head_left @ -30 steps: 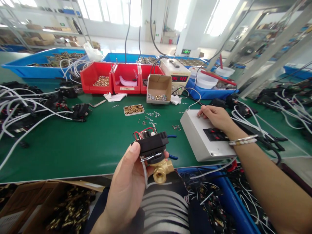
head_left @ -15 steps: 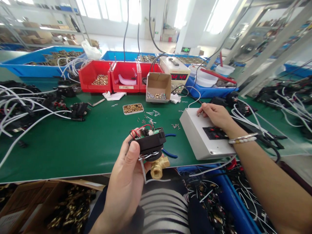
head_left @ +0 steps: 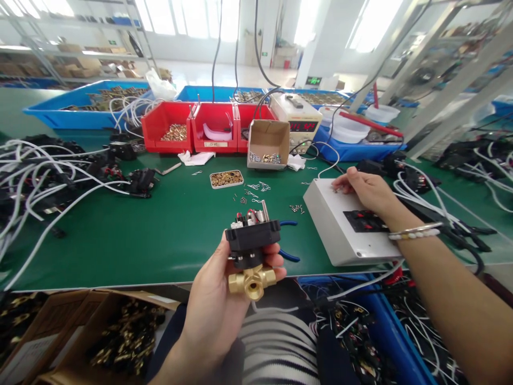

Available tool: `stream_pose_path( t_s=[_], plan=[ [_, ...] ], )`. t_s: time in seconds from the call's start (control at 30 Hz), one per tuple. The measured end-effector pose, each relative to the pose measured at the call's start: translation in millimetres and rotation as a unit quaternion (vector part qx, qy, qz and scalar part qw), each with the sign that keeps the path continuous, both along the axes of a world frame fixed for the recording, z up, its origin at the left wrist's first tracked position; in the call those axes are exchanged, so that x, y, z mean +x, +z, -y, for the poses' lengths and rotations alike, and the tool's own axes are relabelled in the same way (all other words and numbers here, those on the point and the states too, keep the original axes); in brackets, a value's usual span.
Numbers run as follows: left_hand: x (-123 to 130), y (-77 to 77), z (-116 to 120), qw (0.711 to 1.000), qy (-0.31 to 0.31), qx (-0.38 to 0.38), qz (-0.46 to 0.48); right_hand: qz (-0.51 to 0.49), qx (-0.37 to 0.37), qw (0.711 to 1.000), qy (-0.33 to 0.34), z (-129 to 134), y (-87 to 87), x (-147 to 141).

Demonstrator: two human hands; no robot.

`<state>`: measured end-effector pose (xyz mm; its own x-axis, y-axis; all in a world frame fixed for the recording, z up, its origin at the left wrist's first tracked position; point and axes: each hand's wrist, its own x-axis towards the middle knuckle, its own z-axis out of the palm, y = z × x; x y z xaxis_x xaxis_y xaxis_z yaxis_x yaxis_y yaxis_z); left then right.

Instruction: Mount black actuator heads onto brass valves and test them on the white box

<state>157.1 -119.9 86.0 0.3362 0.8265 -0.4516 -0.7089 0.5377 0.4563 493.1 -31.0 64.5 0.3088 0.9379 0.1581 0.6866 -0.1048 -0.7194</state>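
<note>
My left hand [head_left: 218, 289] is wrapped round a motorized brass valve, upright above the table's front edge. Its brass body [head_left: 253, 283] has three visible ports, one facing me. On top sits a black actuator housing [head_left: 253, 238], uncovered, with red wires and a metal shaft showing. A white cable hangs below the valve. My right hand [head_left: 366, 192] rests over a light grey control box [head_left: 326, 224], fingertips closed at a small toggle switch [head_left: 335, 190]. Blue-handled pliers [head_left: 290, 256] lie partly hidden behind the valve.
Loose clips [head_left: 258, 187] and screws [head_left: 296, 208] lie on the green table [head_left: 168, 235]. Behind them are a tray of brass parts [head_left: 226, 179], red bins [head_left: 166, 144], a small carton [head_left: 268, 139] and a power supply [head_left: 298, 115]. Cabled actuators [head_left: 140, 182] crowd the left.
My left hand has turned the valve so a port faces me and the shaft stands upright. My right hand stays at the switch. The whole view has shifted slightly.
</note>
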Motion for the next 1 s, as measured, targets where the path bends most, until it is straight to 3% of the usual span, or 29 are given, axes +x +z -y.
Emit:
stream_pose_path(
  t_s=[0.43, 1.0],
  plan=[
    [-0.2, -9.2, 5.7, 0.991, 0.022, 0.132, 0.003, 0.01, 0.006, 1.0, 0.006, -1.2, 0.8, -0.8],
    [2.3, -6.3, 4.1, 0.987, 0.079, 0.139, 0.0, 0.041, -0.01, 0.999, 0.009, -0.6, 4.3, -4.8]
  ],
)
